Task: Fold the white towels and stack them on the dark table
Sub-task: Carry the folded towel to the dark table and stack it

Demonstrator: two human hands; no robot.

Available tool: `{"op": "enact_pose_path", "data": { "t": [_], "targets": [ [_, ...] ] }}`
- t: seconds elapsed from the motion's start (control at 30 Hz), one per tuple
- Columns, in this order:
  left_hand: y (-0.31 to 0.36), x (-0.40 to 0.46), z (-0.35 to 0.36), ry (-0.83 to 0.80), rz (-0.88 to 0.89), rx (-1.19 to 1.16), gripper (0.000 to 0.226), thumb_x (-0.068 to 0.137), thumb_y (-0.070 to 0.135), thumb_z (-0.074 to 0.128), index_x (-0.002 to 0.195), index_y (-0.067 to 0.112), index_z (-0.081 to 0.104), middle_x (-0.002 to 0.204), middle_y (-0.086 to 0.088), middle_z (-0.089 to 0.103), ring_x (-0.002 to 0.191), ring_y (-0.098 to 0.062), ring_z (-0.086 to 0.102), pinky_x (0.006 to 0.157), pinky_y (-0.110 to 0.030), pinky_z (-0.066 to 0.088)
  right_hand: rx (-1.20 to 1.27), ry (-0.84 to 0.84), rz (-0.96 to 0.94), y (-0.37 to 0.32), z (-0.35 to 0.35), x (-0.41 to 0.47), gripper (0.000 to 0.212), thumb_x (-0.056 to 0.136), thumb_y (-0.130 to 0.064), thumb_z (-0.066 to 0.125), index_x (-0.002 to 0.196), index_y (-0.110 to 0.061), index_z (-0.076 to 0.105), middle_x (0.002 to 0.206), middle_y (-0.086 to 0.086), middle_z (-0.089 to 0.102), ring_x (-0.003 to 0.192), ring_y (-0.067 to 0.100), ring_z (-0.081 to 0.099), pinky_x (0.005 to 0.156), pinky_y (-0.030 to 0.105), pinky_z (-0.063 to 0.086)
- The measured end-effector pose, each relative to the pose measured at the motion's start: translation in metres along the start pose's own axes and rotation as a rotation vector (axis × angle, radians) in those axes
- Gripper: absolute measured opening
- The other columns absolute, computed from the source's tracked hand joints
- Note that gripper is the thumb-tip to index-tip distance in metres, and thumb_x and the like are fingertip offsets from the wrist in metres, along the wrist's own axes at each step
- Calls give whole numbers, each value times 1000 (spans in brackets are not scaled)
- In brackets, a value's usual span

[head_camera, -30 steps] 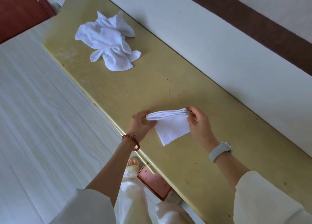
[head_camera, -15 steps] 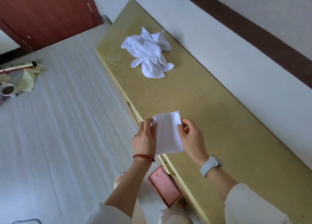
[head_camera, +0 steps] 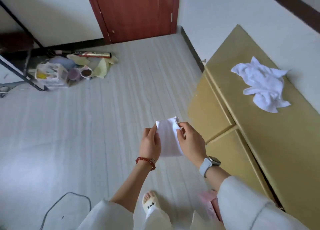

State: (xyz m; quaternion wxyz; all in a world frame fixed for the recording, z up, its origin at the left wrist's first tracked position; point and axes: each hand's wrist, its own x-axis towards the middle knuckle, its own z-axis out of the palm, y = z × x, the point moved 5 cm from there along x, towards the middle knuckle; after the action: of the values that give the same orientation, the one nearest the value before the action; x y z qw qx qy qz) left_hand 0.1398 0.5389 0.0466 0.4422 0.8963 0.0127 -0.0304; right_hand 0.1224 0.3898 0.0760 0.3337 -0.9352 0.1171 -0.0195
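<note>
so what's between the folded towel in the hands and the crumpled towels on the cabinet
In the head view, between the folded towel and the crumpled towels lie only bare floor and the yellow cabinet's front and bare top.

The folded towel is smooth white cloth, while the towel pile on the cabinet is the same cloth, crumpled and soft. The cabinet looks like matt yellowish wood; the door is reddish wood with a slight sheen. The floor is pale, smooth and faintly glossy.

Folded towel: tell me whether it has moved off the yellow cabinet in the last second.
Yes. The folded towel, held by both hands, has moved leftward off the yellow cabinet and now hangs over the floor.
</note>
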Motion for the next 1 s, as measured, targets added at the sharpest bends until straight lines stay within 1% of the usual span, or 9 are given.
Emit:
{"op": "enact_pose_path", "data": {
  "t": [0.1,0.2,0.3,0.4,0.6,0.77,0.83,0.93,1.0],
  "targets": [
    [-39,32,-87,149,-48,44,37,95,7,40,131,9,48,101,-8,49,77,-25,52,66,-24,36,-26,-58,-108,-78,48,31,21,94,-26,43,110,-17,53,101,-2,63,82,27,58,63,30,37],
    [-73,63,-156,287,-107,40,35,95,10,43,129,11,51,103,-9,53,72,-23,51,66,-29,42,-22,-111,-190,-148,91,64,19,94,-26,42,107,-18,53,92,-3,61,77,24,55,62,29,35],
    [-104,95,-218,422,-183,20,28,94,11,47,120,8,57,104,-7,57,68,-17,50,65,-26,39,-5,-148,-248,-211,130,98,17,95,-27,42,102,-16,53,79,-6,54,72,23,51,61,29,33],
    [-133,138,-275,527,-237,4,23,92,11,51,112,5,60,101,-8,59,64,-16,49,64,-23,35,15,-183,-313,-273,171,137,18,95,-28,43,101,-15,53,81,-3,59,76,27,55,61,29,31],
    [-193,259,-393,658,-290,3,17,89,9,54,104,5,64,90,1,54,60,-8,45,63,-16,32,163,-331,-439,-411,267,248,17,93,-28,49,100,-14,55,77,-5,57,71,20,52,60,29,34],
    [-246,338,-505,807,-397,-43,13,88,7,55,97,5,63,88,0,57,66,-17,48,63,-18,32,256,-486,-517,-538,345,323,17,92,-24,52,100,-10,55,78,2,62,71,25,57,66,38,45],
    [-270,357,-547,856,-437,-54,11,88,7,55,95,7,63,87,1,57,65,-16,48,64,-19,33,282,-559,-544,-586,380,339,16,91,-23,52,101,-10,55,76,-1,59,70,23,55,66,38,45],
    [-316,386,-607,898,-467,-61,9,88,8,55,93,10,63,86,1,58,62,-13,47,66,-20,34,314,-650,-554,-655,438,358,16,91,-21,53,103,-10,55,79,-4,58,76,20,55,71,35,44],
    [-349,409,-647,906,-468,-63,9,88,8,55,93,9,63,86,1,58,64,-16,48,64,-19,35,345,-703,-544,-699,478,371,17,91,-18,53,104,-8,56,85,-2,59,82,19,56,75,34,45]
  ]
}}
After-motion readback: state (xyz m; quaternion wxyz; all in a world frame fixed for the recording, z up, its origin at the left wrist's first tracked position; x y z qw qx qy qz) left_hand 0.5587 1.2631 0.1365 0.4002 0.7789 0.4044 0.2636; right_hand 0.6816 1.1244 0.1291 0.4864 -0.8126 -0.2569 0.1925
